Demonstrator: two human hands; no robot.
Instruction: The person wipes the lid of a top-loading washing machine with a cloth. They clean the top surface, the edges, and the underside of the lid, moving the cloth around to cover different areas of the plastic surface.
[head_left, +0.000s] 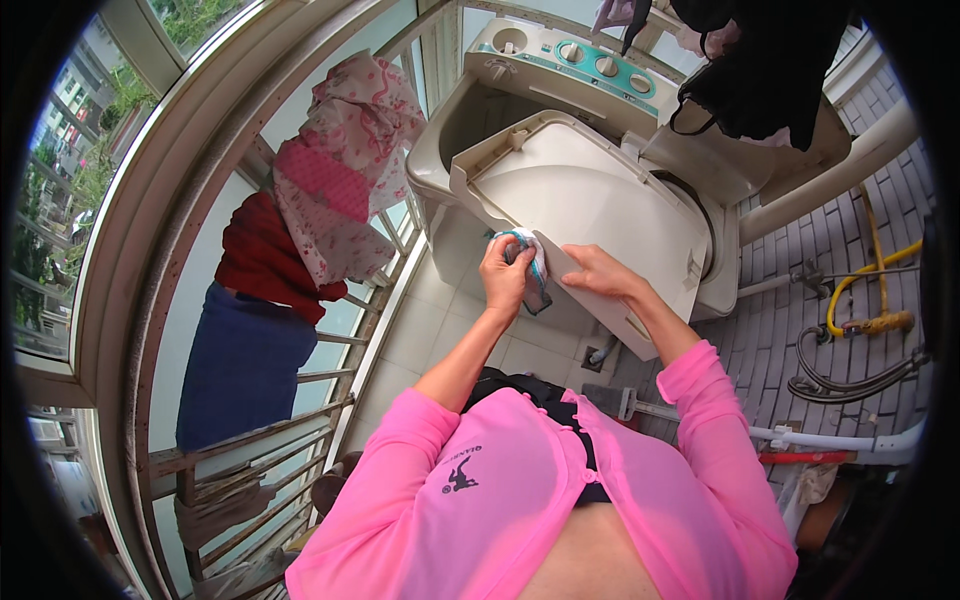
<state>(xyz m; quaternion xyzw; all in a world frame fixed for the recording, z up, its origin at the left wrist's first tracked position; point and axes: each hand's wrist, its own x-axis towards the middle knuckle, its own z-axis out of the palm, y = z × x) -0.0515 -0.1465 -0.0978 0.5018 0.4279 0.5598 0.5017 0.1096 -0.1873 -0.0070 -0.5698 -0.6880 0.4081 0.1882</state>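
A beige plastic washing-machine lid (577, 195) lies tilted across the top of a twin-tub washing machine (442, 169). My left hand (508, 274) grips a white and teal cloth (537, 281) against the lid's near edge; part of the cloth hangs down. To its right, my right hand (604, 271) holds the lid's rim, fingers on top, thumb side hidden from clear view. Behind the lid, the machine's left tub opening shows dark, and its panel (600, 64) carries several knobs.
Clothes (255, 360) hang on the window railing at left. Black garments (757, 67) hang above the machine at upper right. A white pipe (832, 437), a yellow hose (836, 296) and grey hoses (840, 390) run along the tiled wall at right. A floor drain (592, 358) lies below the lid.
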